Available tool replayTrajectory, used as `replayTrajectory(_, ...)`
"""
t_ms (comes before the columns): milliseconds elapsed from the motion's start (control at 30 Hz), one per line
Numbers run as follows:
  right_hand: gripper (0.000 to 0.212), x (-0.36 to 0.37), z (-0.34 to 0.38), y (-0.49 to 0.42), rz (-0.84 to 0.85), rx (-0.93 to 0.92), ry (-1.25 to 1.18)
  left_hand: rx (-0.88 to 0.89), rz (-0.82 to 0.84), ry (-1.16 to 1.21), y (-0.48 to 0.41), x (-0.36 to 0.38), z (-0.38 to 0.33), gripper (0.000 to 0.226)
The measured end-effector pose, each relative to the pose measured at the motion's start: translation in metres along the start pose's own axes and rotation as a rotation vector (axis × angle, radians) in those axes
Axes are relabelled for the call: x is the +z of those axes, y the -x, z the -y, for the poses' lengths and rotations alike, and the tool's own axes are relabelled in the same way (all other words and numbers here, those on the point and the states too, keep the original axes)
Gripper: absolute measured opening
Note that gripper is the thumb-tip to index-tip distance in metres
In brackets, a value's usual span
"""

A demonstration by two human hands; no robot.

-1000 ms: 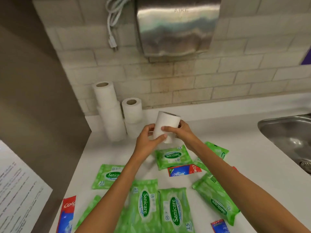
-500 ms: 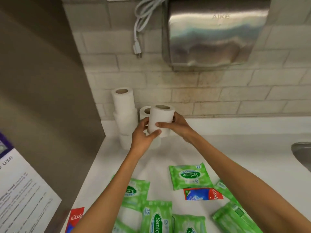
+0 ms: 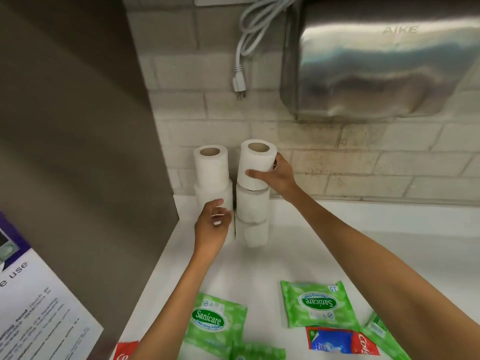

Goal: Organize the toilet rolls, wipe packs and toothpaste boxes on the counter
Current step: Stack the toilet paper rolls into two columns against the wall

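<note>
— At the wall, right hand point(image 3: 279, 178)?
— Fingers wrap the toilet roll point(image 3: 255, 162), now atop the second stack point(image 3: 252, 206) (both hands carried it a second ago).
— Left hand point(image 3: 211, 226)?
— Released, loosely curled, perhaps touching the first stack point(image 3: 211, 172). Wipe packs point(image 3: 318, 305) next.

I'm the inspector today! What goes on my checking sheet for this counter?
Surface: white counter.
Job's things: left stack and right stack of rolls by the wall; wipe packs and toothpaste boxes lie loose in front.
Clutter: nothing seen.
Grips: right hand holds the top roll of the right stack; left hand, fingers relaxed, by the left stack.
Cables: white cord hangs unplugged.
Surroundings: tiled wall, steel dryer, paper notice at left.
</note>
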State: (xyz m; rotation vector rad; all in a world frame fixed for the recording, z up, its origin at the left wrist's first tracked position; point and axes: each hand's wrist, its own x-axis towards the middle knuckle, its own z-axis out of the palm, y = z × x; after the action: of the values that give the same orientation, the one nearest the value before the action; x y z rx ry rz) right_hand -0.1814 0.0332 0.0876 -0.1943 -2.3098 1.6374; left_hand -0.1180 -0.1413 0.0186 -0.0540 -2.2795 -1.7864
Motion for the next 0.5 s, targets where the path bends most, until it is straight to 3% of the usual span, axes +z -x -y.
replayTrajectory(500, 0.083, 0.013, -0.014, -0.016, 0.041, 0.003, 0.096, -0.037, 0.025, 0.000, 0.003, 0.002, 0.018, 0.025)
